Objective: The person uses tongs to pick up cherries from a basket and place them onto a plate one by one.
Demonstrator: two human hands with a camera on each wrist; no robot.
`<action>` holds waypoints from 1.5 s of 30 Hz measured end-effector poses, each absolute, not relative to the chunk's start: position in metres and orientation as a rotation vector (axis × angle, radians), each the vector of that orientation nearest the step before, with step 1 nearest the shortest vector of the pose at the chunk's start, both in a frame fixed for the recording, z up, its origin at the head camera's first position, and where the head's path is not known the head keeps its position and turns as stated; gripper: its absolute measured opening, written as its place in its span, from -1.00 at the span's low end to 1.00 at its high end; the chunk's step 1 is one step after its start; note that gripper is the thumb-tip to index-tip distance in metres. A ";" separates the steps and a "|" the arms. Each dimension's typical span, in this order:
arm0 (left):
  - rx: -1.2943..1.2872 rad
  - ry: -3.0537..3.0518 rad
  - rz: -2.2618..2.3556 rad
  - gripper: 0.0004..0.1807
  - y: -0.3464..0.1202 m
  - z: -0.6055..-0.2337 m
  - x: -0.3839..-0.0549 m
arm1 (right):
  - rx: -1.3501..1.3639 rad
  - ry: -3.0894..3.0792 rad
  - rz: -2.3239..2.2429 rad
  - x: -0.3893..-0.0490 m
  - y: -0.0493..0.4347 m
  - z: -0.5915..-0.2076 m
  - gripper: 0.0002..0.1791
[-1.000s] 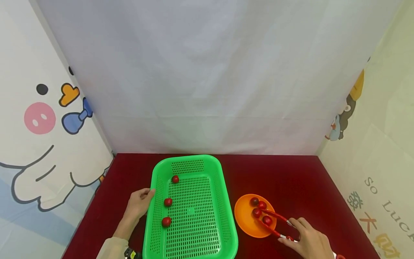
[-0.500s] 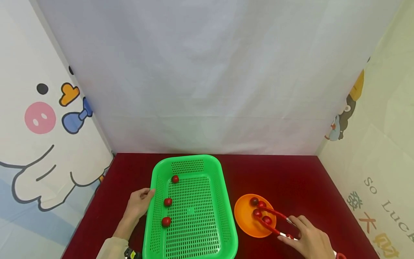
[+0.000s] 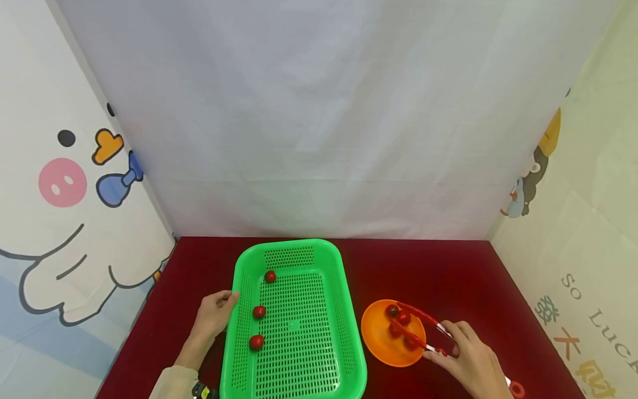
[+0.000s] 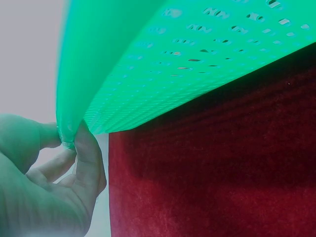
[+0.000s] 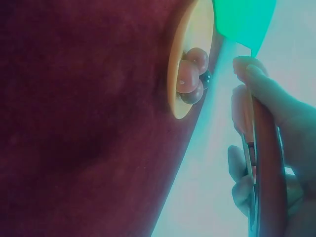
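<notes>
The left hand (image 3: 216,313) pinches the left rim of the green basket (image 3: 309,343), which has three red fruits (image 3: 256,342) along its left side. To the right, the right hand (image 3: 471,354) holds red tongs (image 3: 415,338), their arms spread over four round fruits (image 3: 403,317) clustered on the orange plate (image 3: 375,335). Whether the tips touch any fruit I cannot tell.

Closing the tongs off-centre could squirt a smooth fruit out sideways, and because the four sit so close, a tip might catch a neighbour and roll it over the plate's low edge onto the surface (image 3: 408,266). Pressing down on the rim could tip or slide the light-looking plate. A tug by the left hand might shift the basket and set its loose fruits rolling.

The right wall cloth (image 3: 573,260) reads "So" and "Luck", the latter running out of frame, plus 發, 大 and a yellow character resembling 財. No brand is legible.
</notes>
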State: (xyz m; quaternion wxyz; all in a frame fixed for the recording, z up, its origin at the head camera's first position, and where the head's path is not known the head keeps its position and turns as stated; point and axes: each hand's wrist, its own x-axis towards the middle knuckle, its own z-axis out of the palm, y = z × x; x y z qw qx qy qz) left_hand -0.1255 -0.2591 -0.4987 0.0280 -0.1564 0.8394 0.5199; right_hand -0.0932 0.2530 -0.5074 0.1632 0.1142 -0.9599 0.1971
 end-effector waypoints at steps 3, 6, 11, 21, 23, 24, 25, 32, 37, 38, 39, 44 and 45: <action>-0.479 2.594 1.605 -0.43 -0.259 -0.499 -0.125 | 0.351 -2.698 0.617 -0.095 0.251 -0.507 -0.29; -0.477 2.596 1.608 -0.44 -0.259 -0.499 -0.125 | 0.358 -2.695 0.680 -0.097 0.249 -0.505 -0.28; -0.476 2.592 1.623 -0.47 -0.259 -0.499 -0.126 | 0.420 -2.645 0.731 -0.101 0.245 -0.503 -0.25; -0.472 2.591 1.633 -0.46 -0.258 -0.500 -0.125 | 0.501 -2.589 0.716 -0.110 0.236 -0.499 -0.15; -0.473 2.587 1.638 -0.46 -0.258 -0.499 -0.125 | 0.527 -2.568 0.698 -0.113 0.234 -0.497 -0.13; -0.474 2.584 1.641 -0.46 -0.258 -0.499 -0.125 | 0.537 -2.562 0.693 -0.114 0.233 -0.496 -0.12; -0.474 2.580 1.646 -0.47 -0.258 -0.498 -0.125 | 0.542 -2.562 0.688 -0.115 0.231 -0.495 -0.12; -0.479 2.584 1.637 -0.46 -0.258 -0.499 -0.126 | 0.563 -2.579 0.702 -0.120 0.223 -0.489 -0.11; -0.486 2.577 1.630 -0.44 -0.258 -0.500 -0.126 | 0.563 -2.604 0.725 -0.123 0.216 -0.482 -0.10; -0.484 2.578 1.629 -0.44 -0.258 -0.500 -0.126 | 0.561 -2.618 0.729 -0.124 0.214 -0.481 -0.09; -0.482 2.579 1.630 -0.44 -0.258 -0.500 -0.126 | 0.557 -2.632 0.732 -0.125 0.212 -0.479 -0.09; -0.474 2.605 1.614 -0.45 -0.258 -0.500 -0.126 | 0.534 -2.698 0.738 -0.128 0.204 -0.470 -0.10; -0.472 2.609 1.613 -0.46 -0.258 -0.500 -0.126 | 0.533 -2.701 0.738 -0.129 0.202 -0.469 -0.10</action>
